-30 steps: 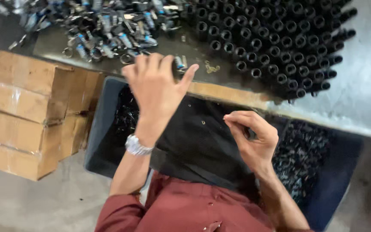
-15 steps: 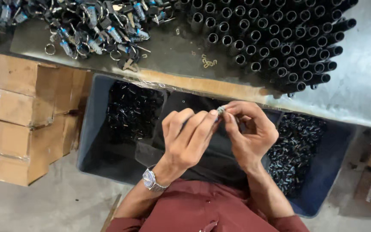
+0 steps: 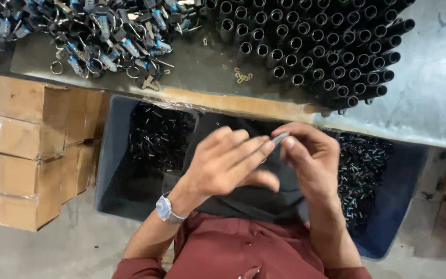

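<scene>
My left hand (image 3: pixel 228 163) and my right hand (image 3: pixel 311 160) meet in front of my chest, above a dark cloth (image 3: pixel 249 199) on my lap. Their fingertips pinch one small silvery metal piece (image 3: pixel 280 138) between them. A metal wristwatch (image 3: pixel 167 209) sits on my left wrist. Below and around the hands stands a blue plastic bin (image 3: pixel 114 155) with several small black parts (image 3: pixel 158 137) in it. More black parts (image 3: pixel 362 165) lie in its right half.
A grey worktable (image 3: pixel 429 103) runs across the top. On it stand several black tubes (image 3: pixel 316 46) in rows, and a heap of keys with rings (image 3: pixel 99 36) lies at the left. Stacked cardboard boxes (image 3: pixel 21 150) stand left of the bin.
My left hand came down from the key heap on the table to my right hand. Both hands now pinch the small metal piece together. The view has tilted slightly.
</scene>
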